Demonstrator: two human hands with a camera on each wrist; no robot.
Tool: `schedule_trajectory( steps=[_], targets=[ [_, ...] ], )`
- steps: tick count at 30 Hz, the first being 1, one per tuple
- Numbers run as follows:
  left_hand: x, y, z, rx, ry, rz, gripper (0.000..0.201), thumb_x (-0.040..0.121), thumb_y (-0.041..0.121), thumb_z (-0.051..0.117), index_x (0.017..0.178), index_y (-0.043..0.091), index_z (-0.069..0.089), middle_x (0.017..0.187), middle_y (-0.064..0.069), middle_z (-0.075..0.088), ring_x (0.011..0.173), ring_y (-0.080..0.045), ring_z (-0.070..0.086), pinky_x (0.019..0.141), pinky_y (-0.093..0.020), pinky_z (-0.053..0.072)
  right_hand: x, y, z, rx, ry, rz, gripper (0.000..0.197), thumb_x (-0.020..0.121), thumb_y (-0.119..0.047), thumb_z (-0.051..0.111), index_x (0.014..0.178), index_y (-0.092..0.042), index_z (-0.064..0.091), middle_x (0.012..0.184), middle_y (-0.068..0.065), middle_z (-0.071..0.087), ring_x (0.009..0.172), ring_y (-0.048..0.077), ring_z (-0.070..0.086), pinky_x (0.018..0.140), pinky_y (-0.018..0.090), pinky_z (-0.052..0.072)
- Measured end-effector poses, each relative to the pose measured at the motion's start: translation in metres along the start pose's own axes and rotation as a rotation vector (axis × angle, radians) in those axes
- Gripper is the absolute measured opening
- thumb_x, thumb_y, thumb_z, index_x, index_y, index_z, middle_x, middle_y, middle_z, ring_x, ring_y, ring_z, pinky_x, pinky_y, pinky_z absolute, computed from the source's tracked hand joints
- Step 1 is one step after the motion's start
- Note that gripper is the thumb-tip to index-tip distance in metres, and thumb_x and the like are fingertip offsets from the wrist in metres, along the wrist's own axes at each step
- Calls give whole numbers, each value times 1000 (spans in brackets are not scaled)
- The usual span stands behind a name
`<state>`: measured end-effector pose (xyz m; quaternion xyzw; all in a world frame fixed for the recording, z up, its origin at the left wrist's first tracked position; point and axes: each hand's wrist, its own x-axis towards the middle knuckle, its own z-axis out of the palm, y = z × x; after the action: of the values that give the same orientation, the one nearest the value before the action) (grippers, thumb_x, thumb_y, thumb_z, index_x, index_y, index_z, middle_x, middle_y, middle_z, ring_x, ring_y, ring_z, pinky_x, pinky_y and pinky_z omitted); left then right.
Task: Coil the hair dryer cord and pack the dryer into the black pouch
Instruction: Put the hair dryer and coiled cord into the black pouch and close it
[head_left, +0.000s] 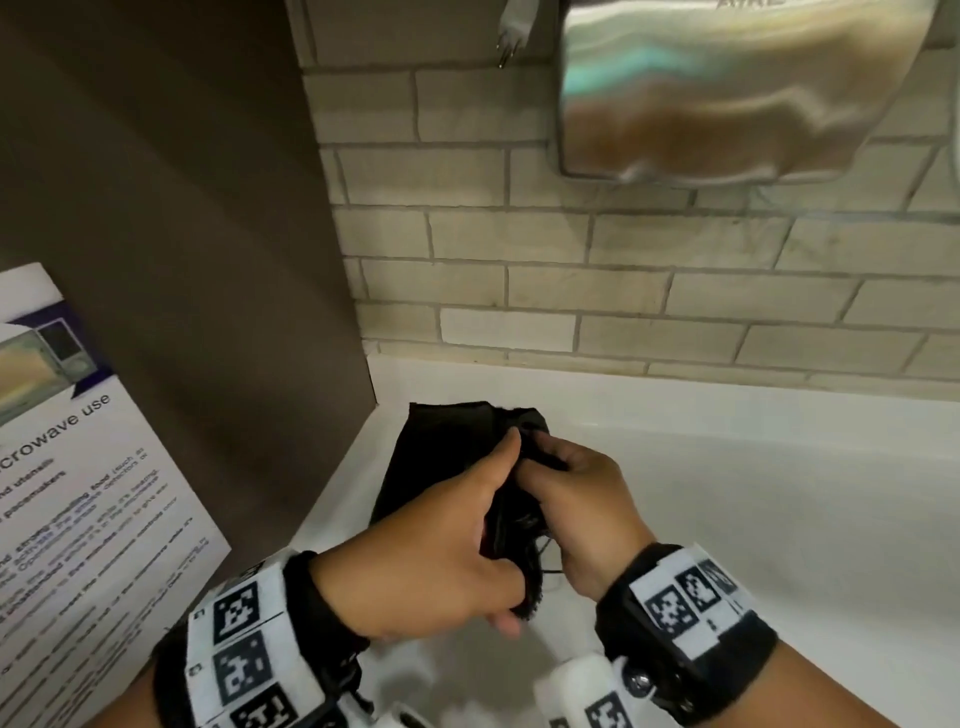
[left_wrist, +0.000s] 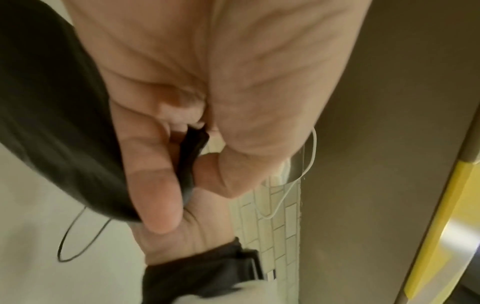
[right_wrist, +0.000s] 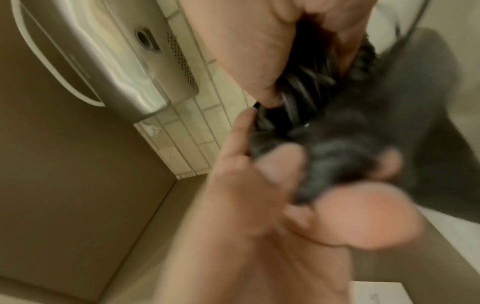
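The black pouch (head_left: 441, 457) lies on the white counter (head_left: 727, 493), close to the brown side panel. Both hands meet at its near, open end. My left hand (head_left: 447, 540) pinches the black fabric rim (left_wrist: 191, 156) between thumb and fingers. My right hand (head_left: 582, 499) grips the opposite side of the rim (right_wrist: 337, 164), which shows blurred. Loops of black coiled cord (right_wrist: 298, 92) show inside the mouth in the right wrist view. The dryer's body is hidden in the pouch. A thin black drawstring (left_wrist: 78, 236) hangs loose below the pouch.
A steel hand dryer (head_left: 727, 88) is mounted on the tiled wall (head_left: 571, 270) above the counter. A brown partition (head_left: 182, 260) closes the left side, with a printed notice (head_left: 78, 493) leaning against it. A pale plug with prongs (head_left: 511, 31) hangs at the top edge.
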<state>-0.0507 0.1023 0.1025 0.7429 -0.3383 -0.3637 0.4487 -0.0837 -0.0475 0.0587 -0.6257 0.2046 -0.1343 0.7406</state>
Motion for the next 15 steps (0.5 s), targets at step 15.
schedule_trajectory(
  steps=[15],
  targets=[
    [5,43,-61,118,185,141,78,83,-5,61,150,29,38,122,9,67,80,-21,76,66,-26,58,-7,-48,-18,-543,-533,-251,49,88,-43,66,77,5,63,67,4,56,64,15,54,66,33,43]
  ],
)
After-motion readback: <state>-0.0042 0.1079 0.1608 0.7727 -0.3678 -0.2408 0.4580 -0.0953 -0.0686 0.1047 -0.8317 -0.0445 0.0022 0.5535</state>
